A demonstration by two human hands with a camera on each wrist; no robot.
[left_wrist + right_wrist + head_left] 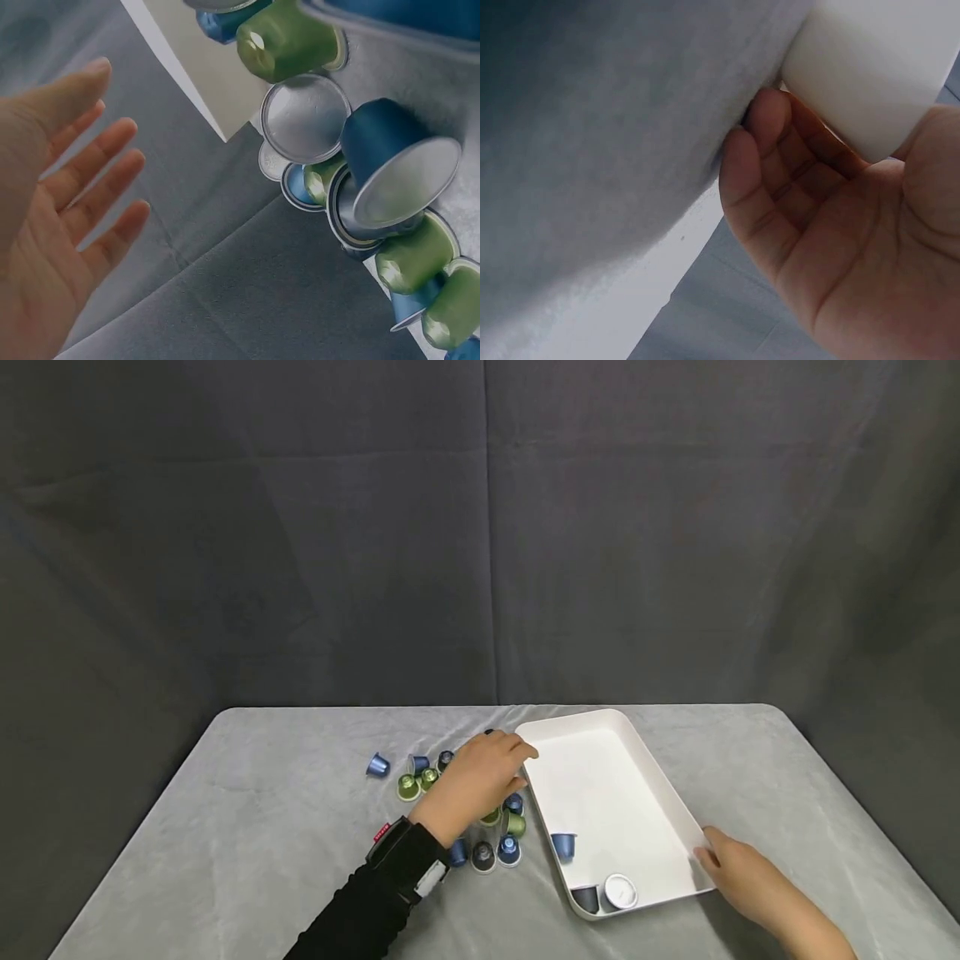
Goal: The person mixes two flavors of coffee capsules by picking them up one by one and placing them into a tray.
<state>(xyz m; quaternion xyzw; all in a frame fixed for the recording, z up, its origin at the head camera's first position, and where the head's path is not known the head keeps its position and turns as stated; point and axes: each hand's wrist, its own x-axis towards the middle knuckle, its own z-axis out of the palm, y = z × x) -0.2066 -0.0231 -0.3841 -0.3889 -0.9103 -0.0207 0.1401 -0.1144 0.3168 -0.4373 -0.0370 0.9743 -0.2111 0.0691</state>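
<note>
Your left hand (480, 781) hovers over the pile of coffee capsules (480, 827) at centre-left of the head view, fingers straight and spread, holding nothing; the left wrist view shows the palm (52, 225) bare.

Your right hand (738, 868) rests against the lower right corner of the white tray (637, 752); its fingers (769, 165) lie loosely against the tray wall, more bracing than clamping.

Capsules look light, thin-walled and smooth, so probably slippery and easy to dent. Pinch one across the tapered body just under the rim, not on the foil.

They point every way: some on their side, some foil up, some dome up. No common axis. Three already sit in the tray's near end: a blue one (564, 845) on its side, a dark one (586, 898), and one foil up (620, 890).

The tray looks rigid and light; it may slide on the grey cloth over the worktop (262, 827). Its long axis runs from upper left to lower right of the frame.
</note>
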